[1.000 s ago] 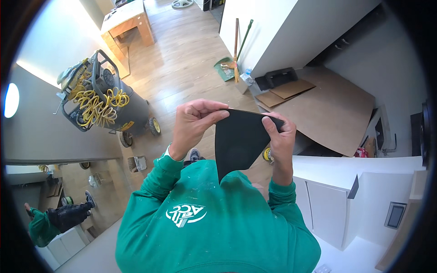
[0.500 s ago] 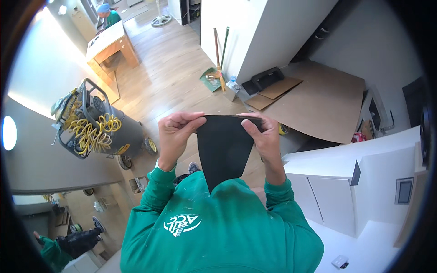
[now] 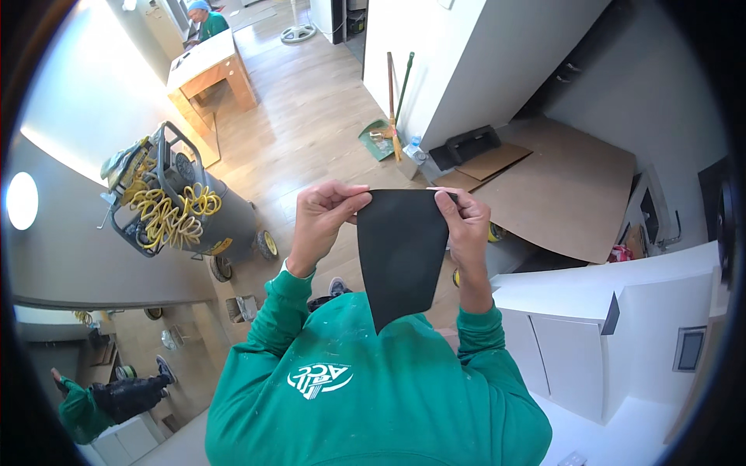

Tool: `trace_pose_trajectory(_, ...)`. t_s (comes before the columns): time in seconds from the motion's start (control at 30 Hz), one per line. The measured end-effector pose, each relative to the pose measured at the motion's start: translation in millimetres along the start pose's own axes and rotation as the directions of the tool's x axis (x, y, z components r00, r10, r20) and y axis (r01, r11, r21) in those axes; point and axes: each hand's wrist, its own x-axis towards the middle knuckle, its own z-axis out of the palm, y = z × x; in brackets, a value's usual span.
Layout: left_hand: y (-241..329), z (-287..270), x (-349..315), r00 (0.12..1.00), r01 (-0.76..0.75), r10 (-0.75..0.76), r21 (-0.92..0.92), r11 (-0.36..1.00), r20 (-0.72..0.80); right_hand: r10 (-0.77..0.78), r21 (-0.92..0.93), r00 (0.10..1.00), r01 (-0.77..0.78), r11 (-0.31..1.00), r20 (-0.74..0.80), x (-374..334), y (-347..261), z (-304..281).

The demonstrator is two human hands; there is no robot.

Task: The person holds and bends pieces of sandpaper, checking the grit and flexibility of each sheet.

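A thin black sheet [image 3: 404,252] hangs in front of my chest, its top edge stretched between my two hands. It narrows to a point at the lower left. My left hand [image 3: 322,221] pinches the upper left corner between thumb and fingers. With its thumb on the near face, my right hand [image 3: 466,221] grips the upper right corner. Whether the sheet is sandpaper, rubber or some other material I cannot tell.
A grey wheeled compressor [image 3: 221,217] with a coiled yellow hose stands at left. Ahead are a broom [image 3: 395,132], a green dustpan [image 3: 377,138] and a wooden table [image 3: 206,66] with a person beside it. Brown board [image 3: 567,186] lies at right, above a white cabinet [image 3: 575,357].
The sheet has turned to face me more flatly, and its top edge looks straighter. Both hands still hold its corners. The whole view has shifted slightly.
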Motion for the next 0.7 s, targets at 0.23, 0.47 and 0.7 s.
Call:
trace_pose_trajectory(0.23, 22, 6, -10, 0.998, 0.035, -0.034, -0.022, 0.999, 0.045, -0.049, 0.003, 0.996, 0.049, 0.999, -0.073, -2, 12, 0)
trace_pose_trajectory(0.47, 25, 9, -13, 0.999, 0.019, -0.016, -0.065, 0.998, 0.051, -0.109, -0.008, 0.99, 0.108, 0.994, -0.095, -4, 1, 0)
trace_pose_trajectory(0.7, 26, 13, -13, 1.0, 0.007, -0.006, -0.053, 0.999, 0.024, -0.114, -0.038, 0.99, 0.111, 0.993, -0.087, -9, -15, 2)
